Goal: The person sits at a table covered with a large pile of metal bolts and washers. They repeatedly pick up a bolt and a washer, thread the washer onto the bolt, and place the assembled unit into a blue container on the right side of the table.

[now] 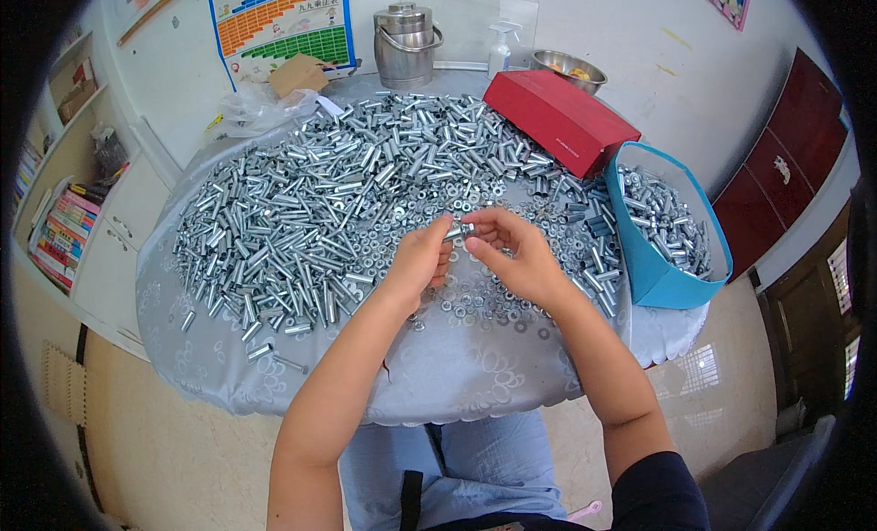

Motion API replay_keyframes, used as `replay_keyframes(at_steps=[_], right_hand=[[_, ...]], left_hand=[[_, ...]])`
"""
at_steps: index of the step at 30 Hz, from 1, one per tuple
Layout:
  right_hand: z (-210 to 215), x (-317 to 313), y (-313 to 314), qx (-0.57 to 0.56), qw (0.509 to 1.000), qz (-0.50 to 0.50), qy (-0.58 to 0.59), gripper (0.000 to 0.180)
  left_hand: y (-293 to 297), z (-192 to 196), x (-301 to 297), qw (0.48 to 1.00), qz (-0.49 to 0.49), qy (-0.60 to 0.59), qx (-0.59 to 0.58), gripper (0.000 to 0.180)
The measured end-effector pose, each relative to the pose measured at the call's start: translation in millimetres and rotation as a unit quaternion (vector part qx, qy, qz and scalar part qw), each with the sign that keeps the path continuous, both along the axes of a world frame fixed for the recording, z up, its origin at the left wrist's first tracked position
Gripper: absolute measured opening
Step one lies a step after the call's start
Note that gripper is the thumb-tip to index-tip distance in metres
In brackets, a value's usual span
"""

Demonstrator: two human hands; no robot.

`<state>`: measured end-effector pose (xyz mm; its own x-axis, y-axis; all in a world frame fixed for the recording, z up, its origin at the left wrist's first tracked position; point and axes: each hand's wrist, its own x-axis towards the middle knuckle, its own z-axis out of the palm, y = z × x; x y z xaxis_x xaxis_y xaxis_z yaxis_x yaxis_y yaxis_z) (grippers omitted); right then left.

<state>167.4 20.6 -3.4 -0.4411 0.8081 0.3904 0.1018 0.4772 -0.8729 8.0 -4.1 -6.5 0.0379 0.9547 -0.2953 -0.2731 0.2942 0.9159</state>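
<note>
My two hands meet over the middle of the table. A short shiny metal bolt (459, 230) is pinched between them, its far details too small to make out. My left hand (417, 264) is closed round one end of it, thumb on top. At the other end, the fingertips and thumb of my right hand (523, 257) close on the bolt's tip, where a nut or washer seems to sit. Below and around the hands lie many loose nuts and washers (373, 249). A wide heap of metal sleeves and bolts (274, 216) spreads to the left and behind.
At the right stands a blue fabric bin (671, 292) filled with metal fasteners. Behind it a red box (557, 115) lies tilted against the heap. A steel pot (404, 51), a spray bottle (499, 54), a metal bowl (585, 72) and a plastic bag (256, 111) line the back.
</note>
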Motion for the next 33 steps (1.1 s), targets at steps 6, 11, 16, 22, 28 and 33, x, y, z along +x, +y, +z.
replay_keyframes(at_steps=[6, 11, 16, 22, 28, 33], right_hand=[[1, 2, 0, -0.022, 0.999, -0.011, -0.026, 0.023], [10, 4, -6, -0.059, 0.993, 0.030, -0.094, 0.020], [7, 1, -6, -0.088, 0.996, 0.000, 0.032, 0.026], [5, 3, -2, 0.001, 1.000, -0.025, -0.015, 0.026], [7, 6, -2, 0.014, 0.995, -0.028, -0.095, 0.026], [11, 9, -5, -0.037, 0.994, 0.038, -0.099, 0.032]], left_hand=[[-2, 6, 4, 1.000, 0.018, -0.001, -0.001, 0.043], [0, 3, 1, 1.000, 0.027, 0.002, -0.001, 0.042], [-2, 5, 4, 1.000, -0.003, 0.026, 0.011, 0.042], [-3, 6, 5, 1.000, 0.004, 0.004, 0.009, 0.042], [-4, 7, 4, 1.000, -0.001, 0.025, 0.003, 0.042], [-4, 8, 5, 0.999, 0.010, 0.037, -0.005, 0.041]])
